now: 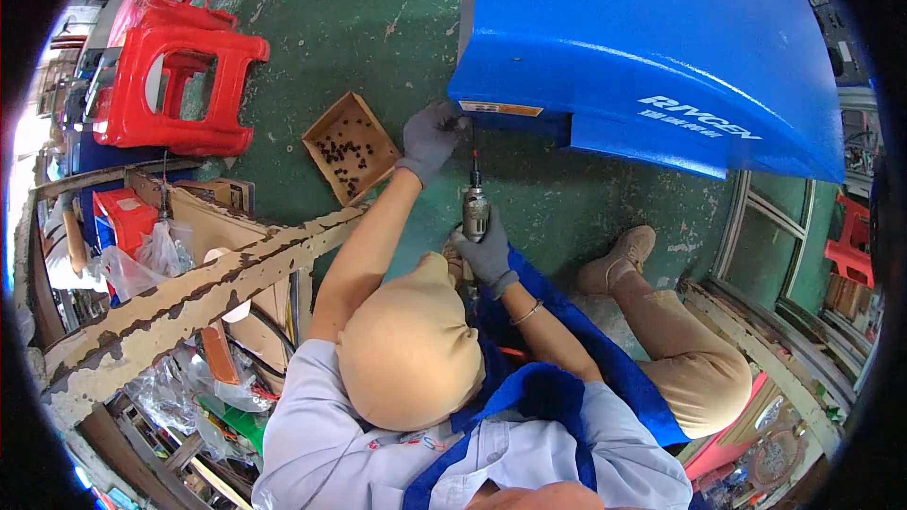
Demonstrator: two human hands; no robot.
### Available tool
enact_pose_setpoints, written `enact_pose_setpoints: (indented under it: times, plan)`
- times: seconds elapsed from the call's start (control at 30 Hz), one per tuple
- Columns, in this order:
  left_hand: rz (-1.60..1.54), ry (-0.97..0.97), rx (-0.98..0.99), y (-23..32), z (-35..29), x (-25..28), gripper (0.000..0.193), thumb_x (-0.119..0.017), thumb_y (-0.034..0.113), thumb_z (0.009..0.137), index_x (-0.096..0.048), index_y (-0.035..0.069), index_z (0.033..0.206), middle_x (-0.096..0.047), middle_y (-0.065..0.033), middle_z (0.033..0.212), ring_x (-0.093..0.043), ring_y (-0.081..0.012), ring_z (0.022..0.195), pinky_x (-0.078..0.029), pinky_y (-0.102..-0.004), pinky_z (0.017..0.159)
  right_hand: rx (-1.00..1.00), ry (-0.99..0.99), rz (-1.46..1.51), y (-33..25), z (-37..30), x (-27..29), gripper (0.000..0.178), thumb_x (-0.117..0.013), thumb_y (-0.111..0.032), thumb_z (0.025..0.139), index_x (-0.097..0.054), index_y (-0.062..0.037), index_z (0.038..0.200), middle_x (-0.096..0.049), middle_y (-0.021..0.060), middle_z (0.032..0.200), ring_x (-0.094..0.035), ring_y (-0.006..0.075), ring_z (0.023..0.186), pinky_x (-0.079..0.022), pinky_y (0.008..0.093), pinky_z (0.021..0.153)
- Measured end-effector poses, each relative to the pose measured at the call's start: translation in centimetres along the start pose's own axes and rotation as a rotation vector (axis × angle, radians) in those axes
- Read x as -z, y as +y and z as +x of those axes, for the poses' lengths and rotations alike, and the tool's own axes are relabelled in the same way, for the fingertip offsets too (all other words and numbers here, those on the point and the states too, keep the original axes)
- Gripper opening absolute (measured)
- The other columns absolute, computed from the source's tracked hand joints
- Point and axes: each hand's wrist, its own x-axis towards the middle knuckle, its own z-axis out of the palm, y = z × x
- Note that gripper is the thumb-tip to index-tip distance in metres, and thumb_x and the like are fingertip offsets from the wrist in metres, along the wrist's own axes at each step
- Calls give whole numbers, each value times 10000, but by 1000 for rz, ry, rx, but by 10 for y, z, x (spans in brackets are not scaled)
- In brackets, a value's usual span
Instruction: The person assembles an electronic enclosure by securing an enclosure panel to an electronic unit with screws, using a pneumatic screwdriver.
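Note:
My right hand (486,250), in a grey glove, is wrapped round a metal-bodied power screwdriver (476,214). Its thin bit points away from me toward the near edge of a large blue metal housing (605,66). Close to the bit's tip, my gloved left hand (431,140) is at the housing's lower left corner with its fingers drawn together. Whatever lies between those fingertips is too small and dark to name. Left of that hand, a shallow cardboard box (316,162) holds several small dark pieces of hardware.
Red plastic stools (175,85) stand at the far left. A worn, paint-chipped frame (189,307) runs beside my left arm, with plastic bags (156,255) and clutter around it. Another metal frame (756,208) and a red stool (850,241) are at the right. Green floor (321,28) lies underneath.

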Motion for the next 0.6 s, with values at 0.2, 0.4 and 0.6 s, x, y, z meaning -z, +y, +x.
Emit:
enact_pose_setpoints:
  times: [0.2, 0.4, 0.6]
  plan:
    - [-140, 68, -60, -7, 3, -9, 206, -643, 225, 834, -677, 116, 1006, -661, -144, 923, -635, -332, 844, -490, -390, 748, 6, -38, 310, 7, 2, -11, 613, -752, -179, 686, -466, -35, 1208, -567, 86, 879, -549, 180, 721, -495, 355, 681]
    - [-327, 89, 166, 10, -8, -14, 254, -675, 254, 847, -676, 19, 944, -661, -130, 757, -647, -252, 741, -487, -371, 719, 17, 3, 103, 12, -1, -7, 564, -761, -178, 678, -476, -38, 1144, -556, 78, 873, -542, 167, 724, -491, 340, 673]
    - [-1021, -235, 548, -8, -3, -38, 182, -676, 229, 872, -681, 50, 906, -628, -18, 698, -513, -85, 594, -389, -254, 500, -11, -45, 149, 9, -3, 4, 618, -777, -220, 682, -452, -43, 1176, -597, 104, 888, -587, 182, 757, -507, 361, 692]
